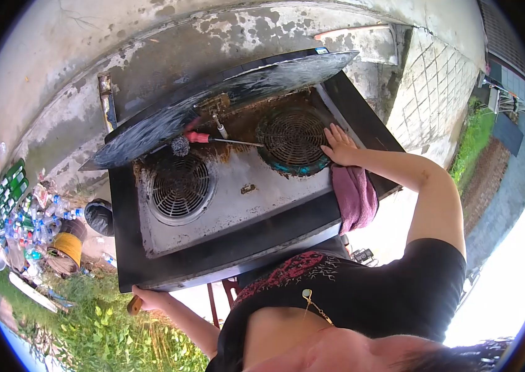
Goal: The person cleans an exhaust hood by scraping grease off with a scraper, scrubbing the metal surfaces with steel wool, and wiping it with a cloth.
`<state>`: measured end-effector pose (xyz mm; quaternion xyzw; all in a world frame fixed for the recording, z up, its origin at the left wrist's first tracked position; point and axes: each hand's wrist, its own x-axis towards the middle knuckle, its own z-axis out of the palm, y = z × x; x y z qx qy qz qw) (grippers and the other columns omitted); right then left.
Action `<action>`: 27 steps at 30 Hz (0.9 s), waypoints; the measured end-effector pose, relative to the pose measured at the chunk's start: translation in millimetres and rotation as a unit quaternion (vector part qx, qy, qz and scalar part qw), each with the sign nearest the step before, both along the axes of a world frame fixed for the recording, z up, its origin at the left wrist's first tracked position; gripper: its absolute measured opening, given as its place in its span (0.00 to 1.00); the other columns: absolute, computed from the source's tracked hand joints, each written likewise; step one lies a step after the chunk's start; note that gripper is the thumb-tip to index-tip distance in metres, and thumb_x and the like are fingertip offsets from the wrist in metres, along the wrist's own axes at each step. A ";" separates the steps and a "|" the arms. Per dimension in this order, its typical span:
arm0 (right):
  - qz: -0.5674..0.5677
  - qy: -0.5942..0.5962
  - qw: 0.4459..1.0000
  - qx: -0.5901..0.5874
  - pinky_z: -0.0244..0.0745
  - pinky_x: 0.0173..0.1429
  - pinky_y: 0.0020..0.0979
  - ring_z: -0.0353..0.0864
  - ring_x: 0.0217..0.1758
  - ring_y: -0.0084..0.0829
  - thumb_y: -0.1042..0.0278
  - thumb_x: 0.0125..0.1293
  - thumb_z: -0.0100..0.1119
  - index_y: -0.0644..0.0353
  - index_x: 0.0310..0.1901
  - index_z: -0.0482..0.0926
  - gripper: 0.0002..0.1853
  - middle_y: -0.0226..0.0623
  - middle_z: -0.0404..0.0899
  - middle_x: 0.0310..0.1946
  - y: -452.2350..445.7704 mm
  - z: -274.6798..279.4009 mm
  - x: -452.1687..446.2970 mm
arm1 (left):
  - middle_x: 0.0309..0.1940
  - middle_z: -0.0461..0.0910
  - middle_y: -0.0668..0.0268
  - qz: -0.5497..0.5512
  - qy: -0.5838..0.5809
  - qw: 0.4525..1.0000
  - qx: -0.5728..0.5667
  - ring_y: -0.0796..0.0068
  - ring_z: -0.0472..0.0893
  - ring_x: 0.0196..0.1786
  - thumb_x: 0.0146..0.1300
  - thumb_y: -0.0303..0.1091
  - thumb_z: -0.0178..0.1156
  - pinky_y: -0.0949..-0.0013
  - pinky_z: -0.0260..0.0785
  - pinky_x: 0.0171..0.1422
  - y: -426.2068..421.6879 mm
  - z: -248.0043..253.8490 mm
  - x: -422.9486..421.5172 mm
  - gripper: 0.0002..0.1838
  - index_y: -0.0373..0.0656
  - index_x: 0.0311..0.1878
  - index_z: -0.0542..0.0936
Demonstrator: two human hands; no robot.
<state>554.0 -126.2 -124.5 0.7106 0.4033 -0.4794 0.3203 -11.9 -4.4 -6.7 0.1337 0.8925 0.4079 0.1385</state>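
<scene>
One range hood (pixel 262 204) of scuffed, grease-stained metal with black borders lies in front of the person, with two round, ribbed grilles in its face. At seven o'clock, the left hand (pixel 148 299) is at its near corner, beside one brown, rounded handle end (pixel 134 304); the fingers are partly hidden, so its grip cannot be told. At two o'clock, the right hand (pixel 341 146) lies palm down at the rim of the right grille (pixel 295 139), fingers spread, pinching nothing. One soft, folded pink cloth (pixel 354 197) drapes over the edge at three o'clock. Toward eleven, one curly scouring ball (pixel 180 146) sits above the left grille (pixel 180 189), beside one red-handled tool (pixel 197 137) with a thin shaft. One smeared, flat panel (pixel 225 99) tilts up at twelve. Farther off, one yellow-banded bucket (pixel 67 247) stands at eight, uncountable plastic bottles (pixel 42 226) at nine, and a flaking plaster wall (pixel 213 37) at twelve.
</scene>
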 end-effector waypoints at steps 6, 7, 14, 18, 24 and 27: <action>0.022 -0.022 0.995 0.099 0.34 0.74 0.42 0.37 0.75 0.41 0.40 0.68 0.30 0.56 0.70 0.47 0.36 0.47 0.39 0.71 -9.6 -18.0 7.1 | 0.42 0.75 0.56 0.052 0.007 0.997 -0.050 0.67 0.77 0.40 0.58 0.37 0.60 0.66 0.74 0.42 0.4 -5.3 -5.8 0.17 0.31 0.41 0.72; 0.054 -0.030 0.990 0.123 0.35 0.73 0.42 0.38 0.75 0.41 0.40 0.68 0.30 0.56 0.70 0.48 0.35 0.47 0.39 0.71 1.2 -34.0 11.1 | 0.42 0.75 0.56 0.055 0.016 0.997 -0.057 0.67 0.77 0.39 0.58 0.37 0.61 0.66 0.74 0.41 -2.8 -4.7 -11.2 0.17 0.31 0.40 0.73; 0.000 0.031 0.989 -0.144 0.34 0.74 0.42 0.31 0.75 0.41 0.36 0.65 0.31 0.59 0.70 0.41 0.41 0.46 0.32 0.72 6.7 31.9 -2.8 | 0.44 0.76 0.57 0.004 0.029 0.998 -0.047 0.66 0.77 0.43 0.57 0.36 0.60 0.64 0.74 0.45 1.0 -0.1 1.2 0.20 0.31 0.47 0.70; -0.034 -0.006 0.992 -0.120 0.34 0.74 0.42 0.28 0.76 0.40 0.33 0.64 0.30 0.59 0.70 0.37 0.44 0.44 0.29 0.72 9.0 31.4 -2.7 | 0.40 0.77 0.56 0.010 0.015 0.998 -0.057 0.65 0.77 0.40 0.56 0.37 0.59 0.62 0.73 0.43 7.7 13.5 25.5 0.18 0.33 0.44 0.72; -0.031 -0.007 0.998 -0.052 0.33 0.74 0.43 0.27 0.76 0.40 0.37 0.67 0.27 0.58 0.70 0.36 0.40 0.41 0.28 0.73 36.8 -29.6 -86.1 | 0.36 0.78 0.58 -0.027 0.042 0.997 -0.060 0.67 0.77 0.35 0.54 0.38 0.59 0.65 0.72 0.39 -1.9 8.6 11.6 0.17 0.33 0.39 0.73; 0.013 0.095 0.995 -0.015 0.33 0.74 0.46 0.27 0.75 0.42 0.37 0.66 0.28 0.54 0.71 0.37 0.40 0.40 0.27 0.73 49.7 -23.1 -134.2 | 0.35 0.78 0.59 -0.038 0.023 0.999 -0.008 0.68 0.78 0.36 0.54 0.38 0.60 0.65 0.72 0.40 -8.7 -11.2 -10.6 0.18 0.32 0.40 0.73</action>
